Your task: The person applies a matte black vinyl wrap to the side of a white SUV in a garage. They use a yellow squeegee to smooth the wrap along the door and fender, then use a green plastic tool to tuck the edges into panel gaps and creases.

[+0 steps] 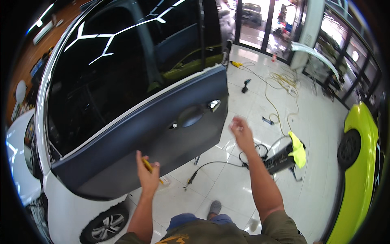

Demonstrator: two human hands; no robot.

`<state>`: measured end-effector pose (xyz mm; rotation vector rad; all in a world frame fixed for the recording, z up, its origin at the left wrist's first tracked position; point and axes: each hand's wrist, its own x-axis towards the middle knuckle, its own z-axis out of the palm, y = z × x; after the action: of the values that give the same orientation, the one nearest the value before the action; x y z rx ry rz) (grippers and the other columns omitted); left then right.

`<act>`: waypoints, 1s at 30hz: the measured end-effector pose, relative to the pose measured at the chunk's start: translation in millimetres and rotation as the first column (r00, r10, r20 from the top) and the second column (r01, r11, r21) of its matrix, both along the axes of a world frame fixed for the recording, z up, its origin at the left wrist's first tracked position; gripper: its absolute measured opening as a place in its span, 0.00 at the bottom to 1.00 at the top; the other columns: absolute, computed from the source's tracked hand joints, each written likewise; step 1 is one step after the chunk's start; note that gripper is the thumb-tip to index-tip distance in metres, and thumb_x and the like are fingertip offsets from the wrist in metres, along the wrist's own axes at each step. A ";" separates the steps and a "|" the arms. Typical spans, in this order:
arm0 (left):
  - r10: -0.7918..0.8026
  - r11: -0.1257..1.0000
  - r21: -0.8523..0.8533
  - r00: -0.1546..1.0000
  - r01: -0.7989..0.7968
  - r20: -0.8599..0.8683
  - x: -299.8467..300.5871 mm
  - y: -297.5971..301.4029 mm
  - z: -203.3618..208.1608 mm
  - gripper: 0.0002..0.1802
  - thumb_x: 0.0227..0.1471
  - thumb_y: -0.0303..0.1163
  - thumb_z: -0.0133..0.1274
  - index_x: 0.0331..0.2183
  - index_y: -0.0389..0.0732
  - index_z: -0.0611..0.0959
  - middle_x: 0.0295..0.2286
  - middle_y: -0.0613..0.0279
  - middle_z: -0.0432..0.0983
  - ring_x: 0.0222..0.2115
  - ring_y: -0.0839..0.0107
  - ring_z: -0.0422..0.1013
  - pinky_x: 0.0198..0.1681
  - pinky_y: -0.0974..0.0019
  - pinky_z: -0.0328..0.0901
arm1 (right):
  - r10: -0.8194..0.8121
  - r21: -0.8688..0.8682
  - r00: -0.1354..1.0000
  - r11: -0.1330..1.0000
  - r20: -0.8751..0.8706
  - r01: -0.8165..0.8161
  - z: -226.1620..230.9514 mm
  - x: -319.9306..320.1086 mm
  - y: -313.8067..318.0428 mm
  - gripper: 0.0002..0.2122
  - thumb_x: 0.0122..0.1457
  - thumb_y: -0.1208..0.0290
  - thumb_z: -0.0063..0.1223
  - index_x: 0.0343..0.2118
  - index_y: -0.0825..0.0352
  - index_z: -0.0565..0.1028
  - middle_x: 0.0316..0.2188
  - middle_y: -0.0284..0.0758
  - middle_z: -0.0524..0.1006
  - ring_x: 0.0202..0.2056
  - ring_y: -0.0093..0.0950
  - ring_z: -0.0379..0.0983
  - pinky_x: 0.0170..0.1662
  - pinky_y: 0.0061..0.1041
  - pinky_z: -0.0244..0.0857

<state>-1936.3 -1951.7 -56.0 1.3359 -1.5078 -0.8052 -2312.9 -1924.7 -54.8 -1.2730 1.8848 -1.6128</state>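
Smooth matt dark-grey door panel (162, 138), shiny metallic handle trim (214, 105), glossy window glass (118, 81), glossy floor tiles (207, 179)

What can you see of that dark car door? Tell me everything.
The car door has a matte dark-grey panel, painted or film-wrapped by its look, below a glossy dark window reflecting bright lights. A shallow handle recess has chrome-coloured pieces at either side, with no grip bar visible. It stands upright beside white bodywork. The left hand is before it; contact is unclear.

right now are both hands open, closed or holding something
Left hand: holding a slim yellow tool.
Right hand: blurred, fingers partly curled; whether it holds anything cannot be told.
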 end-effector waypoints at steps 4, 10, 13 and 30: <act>0.283 0.956 -0.063 0.957 -0.287 -0.063 8.5 -55.2 -14.7 0.44 0.52 0.25 0.57 0.65 0.38 0.52 0.43 0.57 0.61 0.36 0.72 0.66 0.45 0.65 0.65 | 0.088 -0.043 0.988 0.996 0.126 -0.083 32.8 -71.6 -110.0 0.28 0.55 0.64 0.63 0.55 0.72 0.67 0.51 0.41 0.73 0.53 0.31 0.69 0.54 0.31 0.63; 0.480 0.865 -0.095 0.867 -0.493 -0.133 -19.7 -68.4 -10.1 0.49 0.51 0.30 0.60 0.66 0.42 0.50 0.39 0.61 0.54 0.32 0.74 0.61 0.41 0.68 0.64 | 0.430 -0.025 0.825 0.891 0.368 -0.453 25.5 -99.1 -166.0 0.22 0.53 0.69 0.63 0.49 0.73 0.74 0.43 0.35 0.78 0.46 0.25 0.71 0.51 0.25 0.64; 0.506 0.849 -0.132 0.859 -0.512 -0.075 -23.5 -72.2 -16.2 0.51 0.50 0.35 0.62 0.66 0.43 0.50 0.39 0.61 0.54 0.31 0.75 0.59 0.40 0.69 0.63 | 0.442 0.005 0.825 0.880 0.352 -0.474 12.8 -108.0 -177.7 0.19 0.54 0.67 0.62 0.46 0.73 0.76 0.39 0.33 0.79 0.41 0.24 0.72 0.49 0.25 0.64; 0.602 0.783 0.130 0.794 -0.608 0.086 -23.1 -167.3 -25.4 0.50 0.47 0.33 0.63 0.65 0.36 0.54 0.50 0.45 0.66 0.45 0.60 0.68 0.52 0.61 0.64 | 0.669 0.103 0.629 0.648 0.395 -0.754 10.3 -39.8 -547.7 0.25 0.54 0.63 0.63 0.50 0.75 0.73 0.45 0.37 0.74 0.44 0.26 0.68 0.48 0.26 0.61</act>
<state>-1959.4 -2119.1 -81.3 1.8266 -0.9461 -0.4744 -2352.6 -2472.4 -44.5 -1.3030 1.0901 -1.0057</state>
